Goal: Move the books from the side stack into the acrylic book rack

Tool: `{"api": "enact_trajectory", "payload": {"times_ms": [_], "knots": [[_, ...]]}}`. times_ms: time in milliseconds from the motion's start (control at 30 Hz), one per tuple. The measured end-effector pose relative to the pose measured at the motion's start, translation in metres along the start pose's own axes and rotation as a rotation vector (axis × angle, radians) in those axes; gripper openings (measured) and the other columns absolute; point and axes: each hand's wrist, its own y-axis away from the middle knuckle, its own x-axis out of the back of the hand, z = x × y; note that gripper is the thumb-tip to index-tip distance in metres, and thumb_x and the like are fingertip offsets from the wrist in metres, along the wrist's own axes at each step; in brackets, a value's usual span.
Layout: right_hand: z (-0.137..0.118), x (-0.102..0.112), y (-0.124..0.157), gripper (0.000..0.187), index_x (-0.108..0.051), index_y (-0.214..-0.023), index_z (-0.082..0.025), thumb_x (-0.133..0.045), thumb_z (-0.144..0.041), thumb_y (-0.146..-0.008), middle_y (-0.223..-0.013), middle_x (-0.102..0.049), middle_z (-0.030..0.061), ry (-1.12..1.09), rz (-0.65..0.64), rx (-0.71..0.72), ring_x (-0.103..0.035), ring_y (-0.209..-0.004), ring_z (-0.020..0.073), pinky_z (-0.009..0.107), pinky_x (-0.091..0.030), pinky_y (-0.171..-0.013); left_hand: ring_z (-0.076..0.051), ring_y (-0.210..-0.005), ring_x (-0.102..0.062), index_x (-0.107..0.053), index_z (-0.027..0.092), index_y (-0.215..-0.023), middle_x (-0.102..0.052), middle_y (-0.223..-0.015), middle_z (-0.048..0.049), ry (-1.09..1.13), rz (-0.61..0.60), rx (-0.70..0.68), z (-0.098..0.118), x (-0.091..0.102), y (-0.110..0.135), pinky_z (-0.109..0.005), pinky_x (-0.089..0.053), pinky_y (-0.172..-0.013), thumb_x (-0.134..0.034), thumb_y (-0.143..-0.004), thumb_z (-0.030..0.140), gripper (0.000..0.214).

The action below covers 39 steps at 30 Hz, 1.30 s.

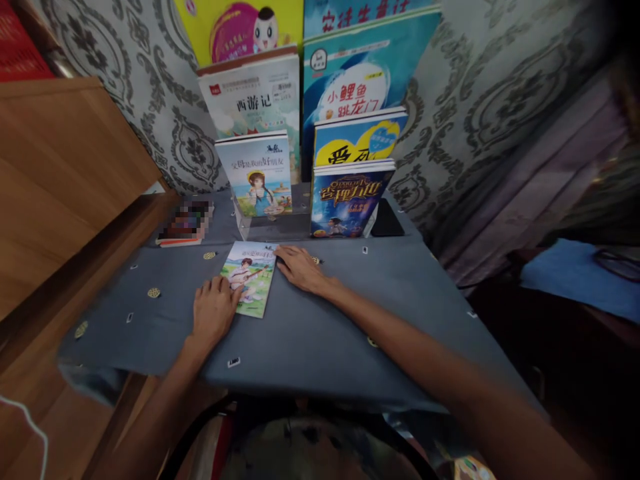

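Observation:
A thin paperback book (253, 273) lies flat on the grey tablecloth, its cover showing a figure with a guitar on green grass. My left hand (216, 308) rests palm down at the book's lower left edge, fingers loosely spread and the thumb over the cover. At the upper right corner, my right hand (300, 267) lies with its fingertips touching the book's edge. Neither hand lifts the book. Just behind stands a white-covered book (260, 175) at the front of the left row in a rack. A dark blue book (347, 203) fronts the right row.
Behind the front books rise a pale book (257, 100), a yellow one (240, 30) and a teal one (370, 67). A small stack of books (185, 223) lies at the table's left. A wooden panel (75, 153) borders the left; blue cloth (580, 277) lies off to the right.

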Motion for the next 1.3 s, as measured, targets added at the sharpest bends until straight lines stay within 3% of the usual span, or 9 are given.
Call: {"api": "enact_trajectory", "payload": {"times_ms": [133, 267, 600, 1000, 1133, 1300], "knots": [[0.004, -0.004, 0.001, 0.034, -0.057, -0.13, -0.017, -0.051, -0.018, -0.096, -0.141, -0.057, 0.0163, -0.033, 0.004, 0.005, -0.051, -0.131, 0.0289, 0.049, -0.041, -0.106, -0.029, -0.123, -0.056, -0.06, 0.018, -0.127, -0.061, -0.133, -0.0152, 0.166, 0.02, -0.212, -0.017, -0.007, 0.01, -0.049, -0.04, -0.108, -0.044, -0.1, 0.043, 0.04], [0.006, -0.007, 0.001, 0.036, -0.057, -0.132, -0.018, -0.051, -0.019, -0.096, -0.142, -0.056, 0.0163, -0.04, 0.01, 0.008, -0.05, -0.132, 0.0296, 0.051, -0.04, -0.107, -0.026, -0.131, -0.053, -0.055, 0.025, -0.135, -0.056, -0.143, -0.0102, 0.325, -0.014, -0.382, -0.029, -0.011, 0.02, -0.046, -0.041, -0.111, -0.055, -0.095, 0.045, 0.045], [-0.005, -0.004, 0.013, 0.036, -0.059, -0.13, -0.02, -0.049, -0.017, -0.096, -0.139, -0.06, 0.0138, -0.043, -0.022, 0.051, -0.048, -0.133, 0.03, 0.054, -0.041, -0.107, -0.022, -0.128, -0.058, -0.065, 0.024, -0.126, -0.067, -0.131, -0.0067, 0.412, 0.044, -0.451, -0.027, -0.018, 0.019, -0.042, -0.044, -0.111, -0.053, -0.098, 0.039, 0.033], [-0.043, -0.001, 0.052, 0.044, -0.052, -0.14, -0.02, -0.043, -0.014, -0.097, -0.124, -0.068, 0.0119, -0.306, 0.01, 0.182, -0.058, -0.119, 0.0253, 0.047, -0.046, -0.102, -0.023, -0.114, -0.067, -0.068, 0.023, -0.121, -0.074, -0.118, -0.0059, 0.47, 0.337, -0.542, -0.031, -0.036, 0.018, -0.044, -0.054, -0.098, -0.051, -0.1, 0.032, 0.029], [-0.053, 0.0, 0.06, 0.048, -0.045, -0.145, -0.023, -0.043, -0.015, -0.098, -0.12, -0.07, 0.0097, -0.409, 0.028, 0.19, -0.059, -0.117, 0.0246, 0.048, -0.046, -0.102, -0.024, -0.112, -0.067, -0.068, 0.023, -0.121, -0.074, -0.117, -0.0062, 0.478, 0.348, -0.544, -0.03, -0.037, 0.018, -0.045, -0.055, -0.096, -0.051, -0.1, 0.031, 0.028], [-0.058, 0.0, 0.061, 0.043, -0.049, -0.14, -0.021, -0.044, -0.016, -0.098, -0.108, -0.074, 0.0076, -0.561, 0.076, 0.194, -0.061, -0.11, 0.0227, 0.042, -0.05, -0.096, -0.023, -0.112, -0.067, -0.068, 0.023, -0.121, -0.074, -0.117, -0.0068, 0.494, 0.341, -0.548, -0.03, -0.035, 0.018, -0.045, -0.055, -0.096, -0.052, -0.099, 0.029, 0.028]]}}
